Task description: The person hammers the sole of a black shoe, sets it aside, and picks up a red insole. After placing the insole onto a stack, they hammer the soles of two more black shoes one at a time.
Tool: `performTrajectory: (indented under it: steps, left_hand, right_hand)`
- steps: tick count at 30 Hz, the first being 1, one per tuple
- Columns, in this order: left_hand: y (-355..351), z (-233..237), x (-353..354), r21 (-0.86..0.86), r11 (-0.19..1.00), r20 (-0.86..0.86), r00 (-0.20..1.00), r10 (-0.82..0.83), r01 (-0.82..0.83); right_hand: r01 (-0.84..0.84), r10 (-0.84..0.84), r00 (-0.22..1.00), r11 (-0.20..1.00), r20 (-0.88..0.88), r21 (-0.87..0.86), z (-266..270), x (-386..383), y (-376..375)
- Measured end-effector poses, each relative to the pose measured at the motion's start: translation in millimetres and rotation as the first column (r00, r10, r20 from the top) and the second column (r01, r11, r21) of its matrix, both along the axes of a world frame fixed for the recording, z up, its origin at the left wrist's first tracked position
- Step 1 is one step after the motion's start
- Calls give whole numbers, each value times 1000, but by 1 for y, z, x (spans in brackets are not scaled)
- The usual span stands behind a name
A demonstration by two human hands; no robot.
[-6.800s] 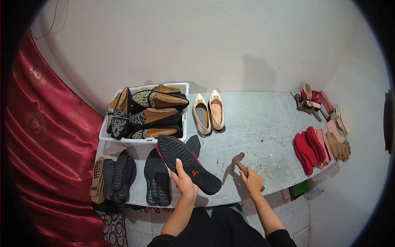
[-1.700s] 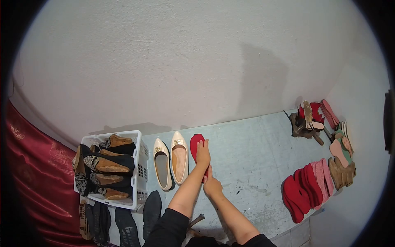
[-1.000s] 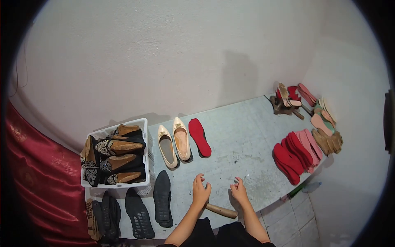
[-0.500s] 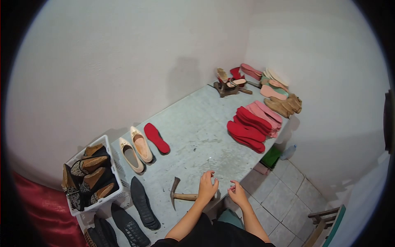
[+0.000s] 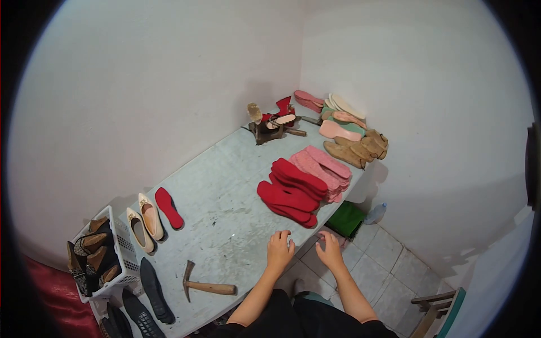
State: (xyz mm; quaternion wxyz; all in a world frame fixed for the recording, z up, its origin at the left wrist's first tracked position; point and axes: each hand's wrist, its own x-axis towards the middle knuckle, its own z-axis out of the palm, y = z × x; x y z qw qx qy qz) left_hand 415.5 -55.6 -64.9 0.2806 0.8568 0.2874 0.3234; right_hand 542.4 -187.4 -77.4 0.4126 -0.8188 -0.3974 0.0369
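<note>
My left hand (image 5: 279, 251) hovers at the table's front edge, fingers apart and lightly curled, with nothing in it. Facing it, my right hand (image 5: 330, 251) hangs in the air just past the edge, also open and bare. Just beyond both hands lies a pile of red insoles (image 5: 290, 194), the nearest things to them. Against that pile rests a stack of pink insoles (image 5: 322, 169). A hammer (image 5: 208, 288) with a wooden handle lies left of my left hand, touched by neither hand.
On the table (image 5: 211, 186), left, are cream flat shoes (image 5: 149, 217), a single red insole (image 5: 169, 208), black soles (image 5: 155, 290) and a white basket (image 5: 127, 253) of shoes. A metal shoe stand (image 5: 267, 130) and brown boots (image 5: 360, 149) stand far back. A chair (image 5: 437, 310) is lower right.
My view has swung right, so the table's contents sit further left. My left hand has come away from above the hammer handle toward the red insoles; both hands stay open.
</note>
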Motion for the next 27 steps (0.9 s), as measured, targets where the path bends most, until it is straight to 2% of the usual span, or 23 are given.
performTrajectory:
  steps: [4, 5, 7, 8, 10, 11, 14, 18, 27]
  left_hand:
    - [-13, 14, 30, 73, 997, -33, 999, 35, -32]
    - [-15, 14, 34, 75, 996, -35, 998, 43, -41]
    - [-16, 14, 41, 163, 985, -70, 995, 67, -54]
    - [-15, 14, 45, 168, 984, -73, 995, 69, -56]
    - [-13, 12, 51, 189, 978, -127, 985, 117, -92]
    - [-11, 11, 55, 192, 977, -125, 985, 121, -95]
    - [-6, 8, 60, 143, 986, -143, 984, 102, -82]
    - [2, 7, 66, 143, 983, -161, 978, 136, -113]
    - [13, 2, 62, 95, 976, -157, 965, 209, -196]
  right_hand:
    - [-37, 39, 974, 999, 222, -11, 26, 63, 27]
    - [-46, 47, 974, 999, 220, -8, 33, 75, 37]
    - [-41, 57, 936, 998, 346, -54, 47, 93, 59]
    - [-44, 58, 937, 998, 343, -48, 47, 102, 68]
    - [-7, 57, 867, 995, 495, -102, 35, 120, 87]
    - [0, 78, 861, 988, 502, -154, 28, 127, 95]
    - [-20, 100, 858, 987, 505, -161, 4, 146, 118]
    - [-25, 156, 855, 965, 495, -260, 1, 156, 135]
    - [-59, 168, 877, 967, 449, -247, -12, 166, 154]
